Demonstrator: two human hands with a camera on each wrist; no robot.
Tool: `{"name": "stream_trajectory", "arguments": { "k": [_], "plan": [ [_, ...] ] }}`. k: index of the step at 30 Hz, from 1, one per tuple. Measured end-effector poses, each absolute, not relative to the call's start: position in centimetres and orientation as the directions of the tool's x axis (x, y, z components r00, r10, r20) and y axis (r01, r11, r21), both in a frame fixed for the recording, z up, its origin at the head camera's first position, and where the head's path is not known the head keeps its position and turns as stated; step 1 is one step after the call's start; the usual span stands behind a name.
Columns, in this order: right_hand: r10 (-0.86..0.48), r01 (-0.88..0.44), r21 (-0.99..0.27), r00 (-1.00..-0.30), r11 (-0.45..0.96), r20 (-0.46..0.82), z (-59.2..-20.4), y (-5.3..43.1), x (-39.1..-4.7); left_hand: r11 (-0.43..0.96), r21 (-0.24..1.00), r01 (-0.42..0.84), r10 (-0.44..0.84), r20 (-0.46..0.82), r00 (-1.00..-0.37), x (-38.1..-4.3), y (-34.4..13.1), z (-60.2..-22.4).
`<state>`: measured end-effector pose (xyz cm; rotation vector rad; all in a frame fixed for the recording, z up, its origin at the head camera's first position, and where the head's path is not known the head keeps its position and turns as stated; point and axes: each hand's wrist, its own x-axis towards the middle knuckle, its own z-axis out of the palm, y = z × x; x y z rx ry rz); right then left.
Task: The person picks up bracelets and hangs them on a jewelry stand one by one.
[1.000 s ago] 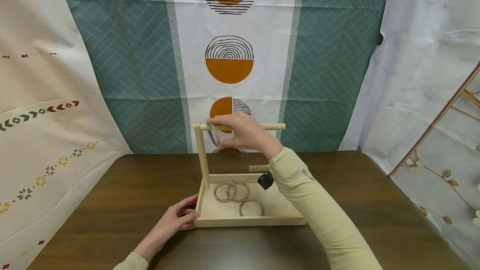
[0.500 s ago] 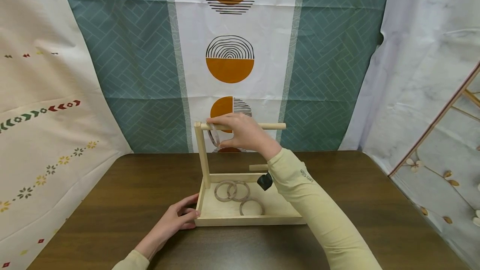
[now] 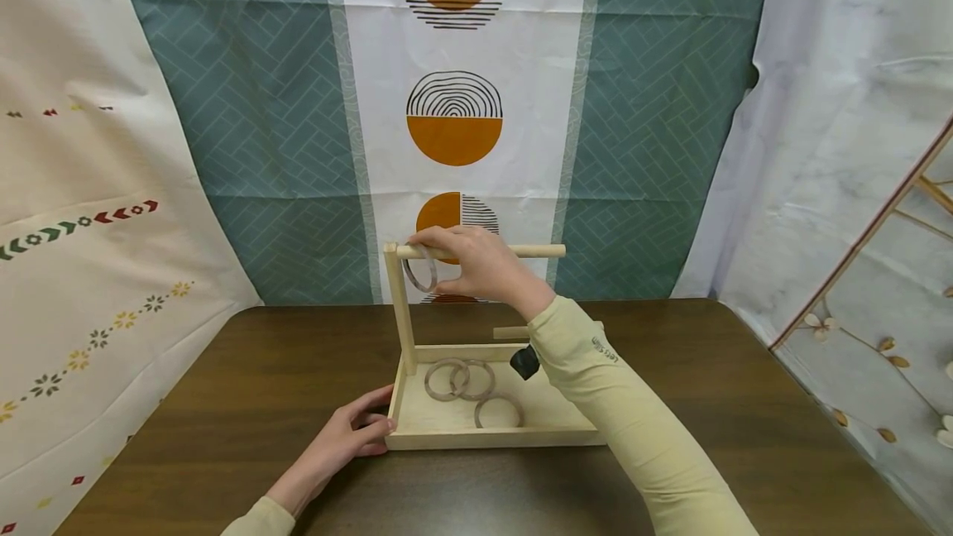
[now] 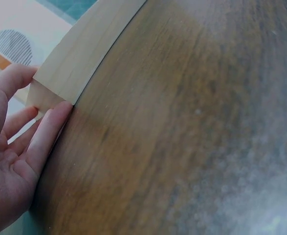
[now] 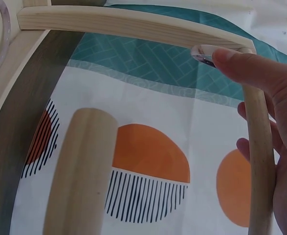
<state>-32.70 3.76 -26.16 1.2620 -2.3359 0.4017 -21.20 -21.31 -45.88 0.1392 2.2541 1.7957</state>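
Observation:
My right hand (image 3: 480, 263) is at the upper wooden rod (image 3: 539, 251) of a jewelry stand, close to its upright post (image 3: 402, 308). Its thumb and fingers hold a translucent greyish bangle (image 3: 420, 273) that encircles the rod. The right wrist view shows the thumb on that bangle (image 5: 200, 54), the other fingers partly behind the rod. My left hand (image 3: 346, 437) touches the left outer wall of the stand's wooden tray (image 3: 499, 440) near its front corner, fingers fairly straight. Inside the tray lie two overlapping bangles (image 3: 447, 380) (image 3: 474, 380) and a separate one (image 3: 499, 411) near the front.
A lower, shorter rod (image 3: 510, 332) sticks out above the tray, partly covered by my right sleeve (image 3: 618, 387). The stand rests on a dark brown table (image 3: 275, 370). Patterned cloth (image 3: 462, 40) hangs behind the table.
The bangle on the upper rod has shifted slightly left toward the post and turned to show more of its opening. My left hand and the tray have stayed in place.

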Motion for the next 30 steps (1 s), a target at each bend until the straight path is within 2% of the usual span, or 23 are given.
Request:
{"name": "stream_trajectory", "arguments": {
  "k": [30],
  "plan": [
    [-0.715, -0.833, -0.045, -0.499, 0.551, 0.489, -26.1, 3.88, -32.52, 0.23, 0.971, -0.066, 0.236, -0.121, -0.964, -21.28, -21.26, -46.08]
  ]
}}
